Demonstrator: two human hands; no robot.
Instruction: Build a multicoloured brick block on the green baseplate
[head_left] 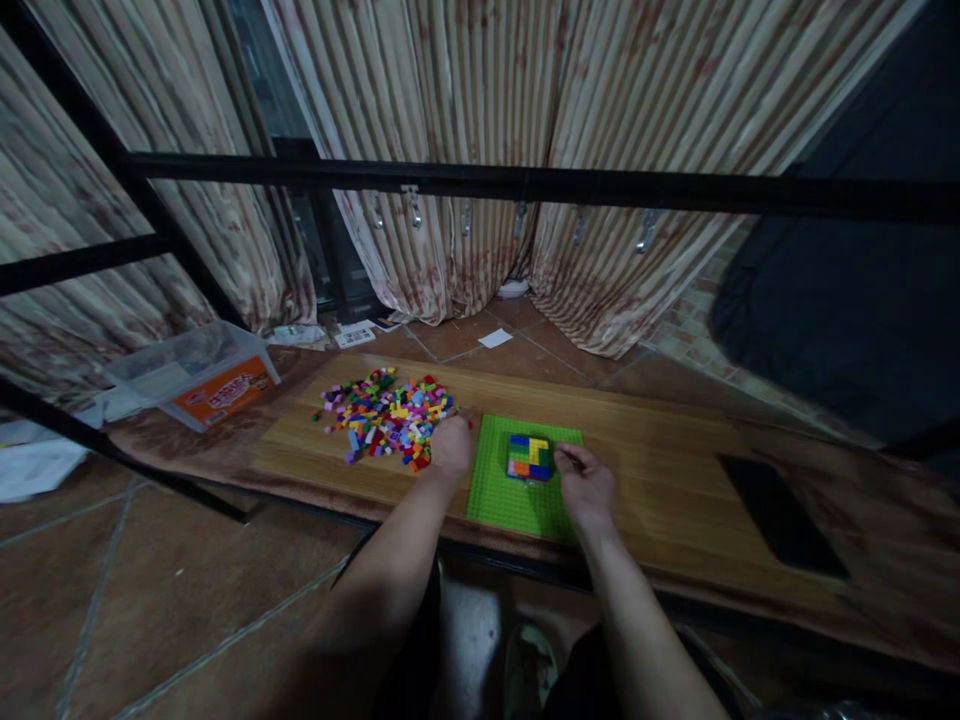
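Bricks heaped, glossy plastic, at left hand; right hand on studded green baseplate; both grips hidden.

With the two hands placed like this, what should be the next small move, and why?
Probably the left hand should pick one brick from the loose pile, whose edge it touches, and carry it to the small brick block on the green baseplate, where the right hand rests beside it. Whether it already holds one is unclear.
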